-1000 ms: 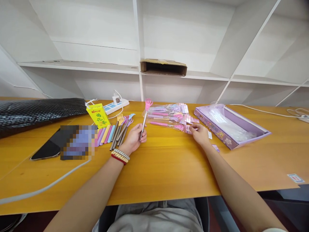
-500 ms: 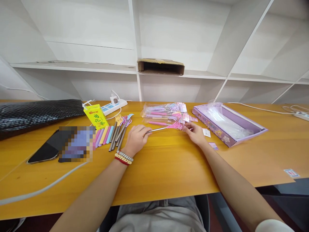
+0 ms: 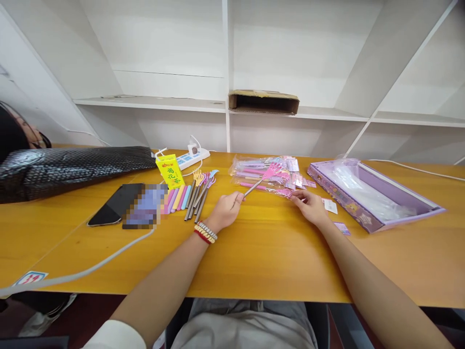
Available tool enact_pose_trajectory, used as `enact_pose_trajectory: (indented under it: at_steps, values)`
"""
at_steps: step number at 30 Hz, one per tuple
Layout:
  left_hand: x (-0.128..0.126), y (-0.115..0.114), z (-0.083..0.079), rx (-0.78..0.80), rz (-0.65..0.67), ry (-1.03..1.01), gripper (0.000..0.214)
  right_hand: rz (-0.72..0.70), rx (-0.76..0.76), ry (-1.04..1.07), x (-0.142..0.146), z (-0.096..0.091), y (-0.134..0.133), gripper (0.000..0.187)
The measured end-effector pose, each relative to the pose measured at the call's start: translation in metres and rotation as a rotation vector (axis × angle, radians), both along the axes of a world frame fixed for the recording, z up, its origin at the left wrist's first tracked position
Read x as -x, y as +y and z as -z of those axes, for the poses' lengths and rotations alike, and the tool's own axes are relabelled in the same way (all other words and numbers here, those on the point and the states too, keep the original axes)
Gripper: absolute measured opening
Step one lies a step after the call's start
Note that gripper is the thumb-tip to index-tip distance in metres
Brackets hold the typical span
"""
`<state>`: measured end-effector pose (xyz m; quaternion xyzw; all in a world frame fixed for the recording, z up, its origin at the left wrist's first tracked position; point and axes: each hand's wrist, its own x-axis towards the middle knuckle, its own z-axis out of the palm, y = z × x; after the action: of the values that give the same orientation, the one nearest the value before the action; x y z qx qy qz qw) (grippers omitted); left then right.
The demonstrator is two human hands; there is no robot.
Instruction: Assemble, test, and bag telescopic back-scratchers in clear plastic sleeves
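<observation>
My left hand (image 3: 228, 210) is closed round the metal rod of a back scratcher (image 3: 273, 171), whose pink hand-shaped head points up and right over the wrapped ones. My right hand (image 3: 309, 205) pinches the head end of a pink back scratcher in clear wrapping (image 3: 269, 190) lying at the front of the pile. Behind it lie several wrapped back scratchers (image 3: 250, 166) with paper labels. Left of my left hand sit loose metal rods with yellow, purple and blue heads (image 3: 199, 196), beside a row of pastel handle sleeves (image 3: 178, 198).
On the right stands a purple display box (image 3: 366, 219) with clear plastic bags inside. Small labels (image 3: 330, 206) lie before it. To the left are a black phone (image 3: 114, 206), a yellow drink carton (image 3: 170, 170), a power strip (image 3: 198, 156) and a black bubble-wrap bag (image 3: 72, 167).
My left hand has lifted and tilted the pink-headed back scratcher, so its head has come away from my right hand. The camera view has turned to the left.
</observation>
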<state>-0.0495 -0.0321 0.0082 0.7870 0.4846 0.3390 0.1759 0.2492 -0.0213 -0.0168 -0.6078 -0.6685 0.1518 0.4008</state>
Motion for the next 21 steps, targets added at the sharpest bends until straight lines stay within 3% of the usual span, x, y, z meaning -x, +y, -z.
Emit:
enact_pose_trajectory:
  at_steps: [5,10,14,21]
  values:
    - [0.0,0.0,0.001,-0.072,0.039,0.094,0.029,-0.04,-0.005,0.011,0.0,-0.002,-0.002,0.029]
    - [-0.003,0.001,0.003,-0.183,0.102,0.124,0.012,-0.256,-0.028,0.024,0.003,-0.005,-0.01,0.04]
    - [-0.003,0.002,0.004,-0.21,0.115,0.116,0.009,-0.359,0.004,0.016,0.011,-0.005,-0.015,0.038]
    - [-0.005,0.0,0.005,-0.184,0.105,0.119,0.011,-0.414,0.032,0.331,0.027,-0.009,-0.017,0.04]
